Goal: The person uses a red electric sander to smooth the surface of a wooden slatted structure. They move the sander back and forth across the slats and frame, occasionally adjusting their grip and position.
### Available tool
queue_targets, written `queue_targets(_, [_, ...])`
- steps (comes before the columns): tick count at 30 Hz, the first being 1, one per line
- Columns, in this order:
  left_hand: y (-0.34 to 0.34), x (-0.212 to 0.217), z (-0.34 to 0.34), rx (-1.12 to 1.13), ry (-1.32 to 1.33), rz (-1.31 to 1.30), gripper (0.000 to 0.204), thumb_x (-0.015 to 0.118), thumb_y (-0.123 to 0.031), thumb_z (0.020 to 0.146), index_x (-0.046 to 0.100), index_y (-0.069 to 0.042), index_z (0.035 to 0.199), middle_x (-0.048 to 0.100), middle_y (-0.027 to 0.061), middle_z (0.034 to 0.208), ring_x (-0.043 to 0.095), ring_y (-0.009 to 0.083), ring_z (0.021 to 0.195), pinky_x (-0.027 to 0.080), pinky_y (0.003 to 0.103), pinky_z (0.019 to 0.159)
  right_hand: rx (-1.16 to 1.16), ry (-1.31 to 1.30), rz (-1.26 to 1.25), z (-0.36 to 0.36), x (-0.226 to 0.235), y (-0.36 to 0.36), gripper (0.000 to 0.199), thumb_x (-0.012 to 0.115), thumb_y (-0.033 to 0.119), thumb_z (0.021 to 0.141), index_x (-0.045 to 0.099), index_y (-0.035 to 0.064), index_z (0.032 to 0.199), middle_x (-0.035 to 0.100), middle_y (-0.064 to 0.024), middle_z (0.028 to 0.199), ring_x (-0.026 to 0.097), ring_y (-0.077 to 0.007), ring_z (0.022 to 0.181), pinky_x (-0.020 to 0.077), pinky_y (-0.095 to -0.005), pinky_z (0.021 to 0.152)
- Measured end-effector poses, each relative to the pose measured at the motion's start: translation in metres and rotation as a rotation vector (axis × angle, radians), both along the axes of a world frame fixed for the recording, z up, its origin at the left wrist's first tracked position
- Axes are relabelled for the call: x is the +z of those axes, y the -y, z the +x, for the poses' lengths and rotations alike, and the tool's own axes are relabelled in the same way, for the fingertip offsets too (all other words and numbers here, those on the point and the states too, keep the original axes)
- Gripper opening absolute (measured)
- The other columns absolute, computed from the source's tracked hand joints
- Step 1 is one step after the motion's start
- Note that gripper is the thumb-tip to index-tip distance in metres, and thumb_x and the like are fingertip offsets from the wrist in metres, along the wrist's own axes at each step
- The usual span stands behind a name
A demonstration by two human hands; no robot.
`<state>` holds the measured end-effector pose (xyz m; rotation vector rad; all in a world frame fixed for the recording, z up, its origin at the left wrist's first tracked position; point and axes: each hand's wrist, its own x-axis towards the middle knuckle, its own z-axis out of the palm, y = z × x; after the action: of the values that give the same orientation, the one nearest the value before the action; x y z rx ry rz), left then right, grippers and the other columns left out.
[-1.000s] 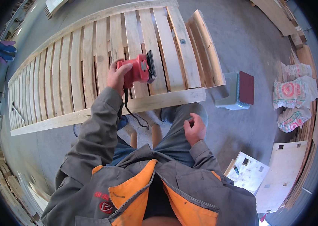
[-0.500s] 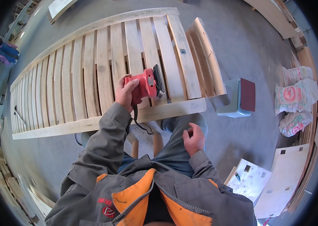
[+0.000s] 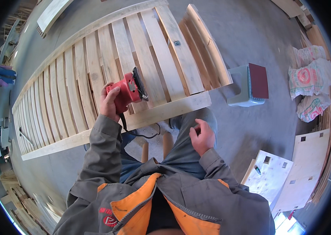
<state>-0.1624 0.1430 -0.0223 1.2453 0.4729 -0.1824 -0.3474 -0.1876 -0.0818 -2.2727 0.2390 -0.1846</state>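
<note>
My left hand (image 3: pixel 110 102) is wrapped around the body of a red electric sander (image 3: pixel 123 93). The sander is held on its side over the near part of a slatted wooden frame (image 3: pixel 95 74), its dark sanding pad (image 3: pixel 140 84) facing right. Whether it touches the slats I cannot tell. A black cord (image 3: pixel 142 135) hangs from it past the frame's near rail (image 3: pixel 165 110). Above my right thigh, my right hand (image 3: pixel 203 137) is loosely curled, with nothing visible in it.
An upright board (image 3: pixel 208 49) stands at the frame's right end. Beyond it is a grey-blue plastic stool (image 3: pixel 239 86) with a dark red sheet (image 3: pixel 258 81) on its side. White sacks (image 3: pixel 310 78) and panels (image 3: pixel 302 168) line the right. A metal tool (image 3: pixel 26 137) lies on the frame's left end.
My left hand has carried the sander leftward over the slats. The whole view has turned slightly. My right hand stays by my thigh, curled as before.
</note>
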Motion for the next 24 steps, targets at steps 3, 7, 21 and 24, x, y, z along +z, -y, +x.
queue_targets(3, [0.001, -0.003, -0.002, -0.007, 0.026, 0.045, 0.063, 0.078, -0.026, 0.094, 0.049, -0.01, 0.147, 0.066, 0.0152, 0.124, 0.075, 0.0289, 0.092, 0.061, 0.039, 0.052, -0.001, -0.008, 0.014, -0.001, 0.0, 0.0, 0.039, 0.078, 0.014, 0.089, 0.066, 0.0053, 0.125, 0.072, -0.0081, 0.09, 0.071, -0.0281, 0.079, 0.0559, -0.0432, 0.07])
queue_targets(7, [0.011, -0.007, 0.001, -0.02, 0.037, 0.079, 0.062, 0.077, -0.026, 0.094, 0.049, -0.009, 0.147, 0.067, 0.0148, 0.123, 0.075, 0.0285, 0.091, 0.061, 0.039, 0.052, -0.001, 0.014, 0.012, -0.003, 0.0, 0.001, 0.038, 0.079, 0.014, 0.089, 0.066, 0.005, 0.125, 0.072, -0.0084, 0.09, 0.07, -0.0281, 0.079, 0.0559, -0.043, 0.071])
queue_targets(21, [0.026, 0.001, 0.065, -0.07, 0.006, 0.126, 0.06, 0.077, -0.039, 0.094, 0.051, -0.014, 0.142, 0.07, 0.0117, 0.119, 0.074, 0.0268, 0.09, 0.058, 0.041, 0.055, -0.024, -0.024, 0.077, 0.002, 0.002, 0.0, 0.039, 0.079, 0.013, 0.088, 0.067, 0.0041, 0.124, 0.072, -0.0105, 0.091, 0.071, -0.0279, 0.078, 0.0565, -0.0423, 0.069])
queue_targets(24, [0.019, -0.004, 0.073, -0.112, -0.002, 0.082, 0.058, 0.077, -0.039, 0.094, 0.053, -0.015, 0.141, 0.07, 0.0115, 0.118, 0.074, 0.0261, 0.09, 0.059, 0.041, 0.055, -0.037, -0.037, 0.089, 0.003, 0.004, 0.002, 0.038, 0.079, 0.013, 0.088, 0.067, 0.0041, 0.124, 0.072, -0.0105, 0.091, 0.071, -0.0278, 0.078, 0.0566, -0.0423, 0.069])
